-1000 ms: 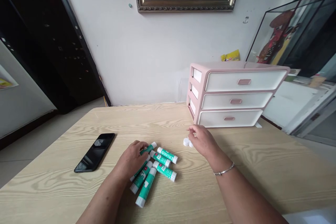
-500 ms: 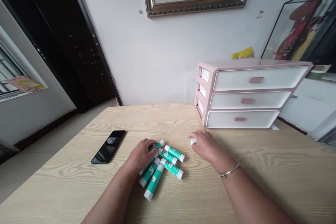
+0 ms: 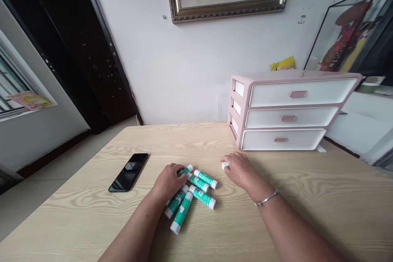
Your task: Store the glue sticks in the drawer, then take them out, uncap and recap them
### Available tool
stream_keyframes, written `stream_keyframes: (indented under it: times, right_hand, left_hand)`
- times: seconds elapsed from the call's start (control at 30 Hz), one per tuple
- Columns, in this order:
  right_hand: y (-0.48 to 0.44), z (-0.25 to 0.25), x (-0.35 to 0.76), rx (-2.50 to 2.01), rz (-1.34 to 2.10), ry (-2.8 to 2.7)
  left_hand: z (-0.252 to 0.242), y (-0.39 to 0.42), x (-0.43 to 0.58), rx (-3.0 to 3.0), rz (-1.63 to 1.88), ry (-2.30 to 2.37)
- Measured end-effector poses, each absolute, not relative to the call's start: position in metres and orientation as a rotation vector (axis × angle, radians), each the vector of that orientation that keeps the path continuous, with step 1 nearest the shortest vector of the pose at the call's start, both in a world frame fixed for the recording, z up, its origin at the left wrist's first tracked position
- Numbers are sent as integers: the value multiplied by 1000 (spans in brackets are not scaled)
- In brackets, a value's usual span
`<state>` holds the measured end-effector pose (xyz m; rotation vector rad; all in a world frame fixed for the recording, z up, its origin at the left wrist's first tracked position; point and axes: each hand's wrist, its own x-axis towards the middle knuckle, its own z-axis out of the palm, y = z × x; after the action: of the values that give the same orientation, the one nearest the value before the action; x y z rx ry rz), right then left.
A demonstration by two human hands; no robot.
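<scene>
Several green-and-white glue sticks [image 3: 199, 186] lie in a loose heap on the pale wooden table [image 3: 291, 221], with white caps at their ends. My left hand [image 3: 168, 181] rests over the left of the heap, its fingers closed around a glue stick [image 3: 185, 171] whose white end shows beyond them. To the right of the heap, my right hand [image 3: 239, 170] curls over a small white cap [image 3: 225, 165]. Only a sliver of the cap shows past my fingertips, and the rest is hidden. A silver bangle [image 3: 266, 197] circles my right wrist.
A black smartphone [image 3: 128, 172] lies face up left of the heap. A pink-and-white three-drawer unit [image 3: 287, 114] stands at the table's back right. The table's back edge meets a white wall, and its left edge drops to a tiled floor.
The view has swung, shifting the table rightward in the picture. My right hand has closed over the white caps, which showed more clearly a second ago. My left hand has settled further over the heap.
</scene>
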<state>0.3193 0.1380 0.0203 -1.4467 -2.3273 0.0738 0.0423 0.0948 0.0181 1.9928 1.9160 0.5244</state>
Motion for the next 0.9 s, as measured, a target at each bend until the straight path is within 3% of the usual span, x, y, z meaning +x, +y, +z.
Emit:
stream_keyframes:
  times: [0.33,0.57,0.9]
  right_hand:
    - [128,23,293,-1159,249,-2049]
    - [128,8,276,-1097,601,-1943]
    - [132,-6,269,-1123,867,-1792]
  left_hand:
    - [19,99,45,1908,544,1979]
    - [15,100,44,1840,606,2000]
    - [18,100,38,1724,977,1899]
